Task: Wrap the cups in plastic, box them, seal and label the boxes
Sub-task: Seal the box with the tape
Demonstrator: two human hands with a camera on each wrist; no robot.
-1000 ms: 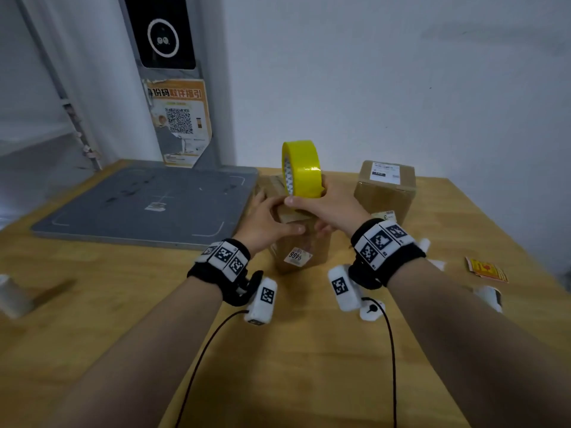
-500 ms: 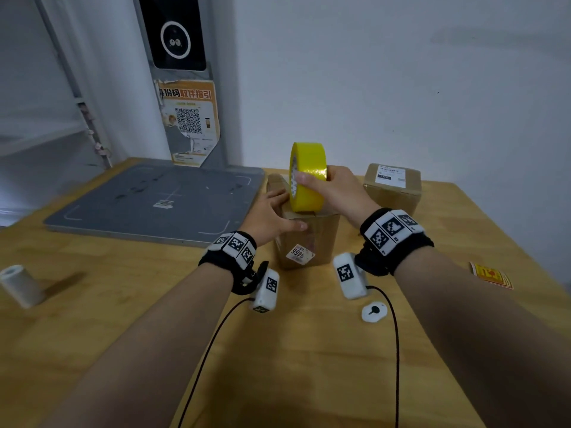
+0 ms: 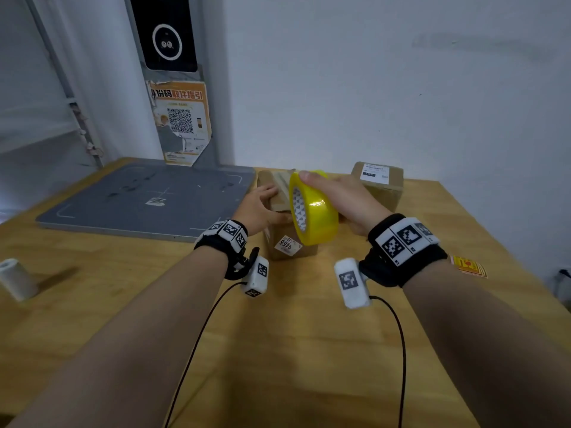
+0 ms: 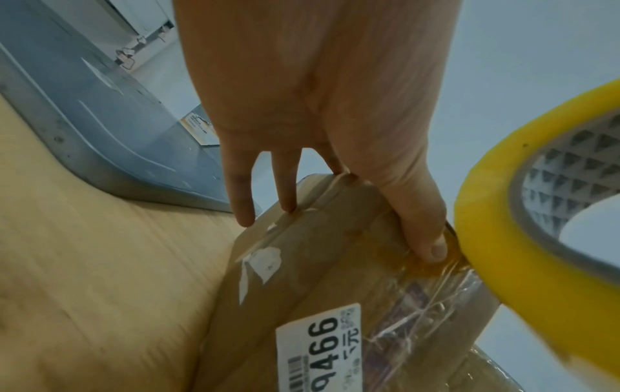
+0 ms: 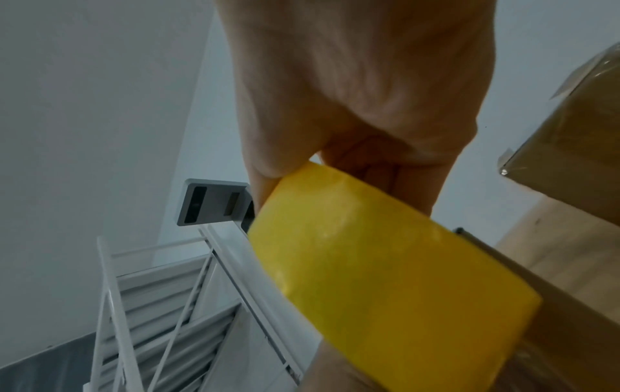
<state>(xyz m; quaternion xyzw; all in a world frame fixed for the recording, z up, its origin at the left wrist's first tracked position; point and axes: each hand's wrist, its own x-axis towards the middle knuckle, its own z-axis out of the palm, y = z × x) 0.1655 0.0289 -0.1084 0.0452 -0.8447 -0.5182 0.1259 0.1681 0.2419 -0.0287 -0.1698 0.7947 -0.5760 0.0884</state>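
A brown cardboard box [image 3: 275,247] with a "9466" sticker [image 3: 289,244] stands mid-table. My left hand [image 3: 261,206] lies on its top with straight fingers. In the left wrist view the thumb of the left hand [image 4: 432,244] presses clear tape onto the upper front edge of the box [image 4: 318,291]. My right hand [image 3: 335,193] grips a yellow tape roll [image 3: 313,211], tilted at the box's near right corner; the roll also shows in both wrist views [image 4: 503,252] [image 5: 385,265]. A second box [image 3: 378,186] with a white label sits behind on the right. No cups are visible.
A grey scale platform [image 3: 145,199] lies at the back left, below a post with a QR poster [image 3: 180,122]. A white paper roll [image 3: 15,279] stands near the left table edge. Red-and-yellow stickers [image 3: 468,265] lie at the right edge.
My right hand has drawn the yellow roll from upright on the box top towards me and down to the front edge. My left hand has stayed on the box.
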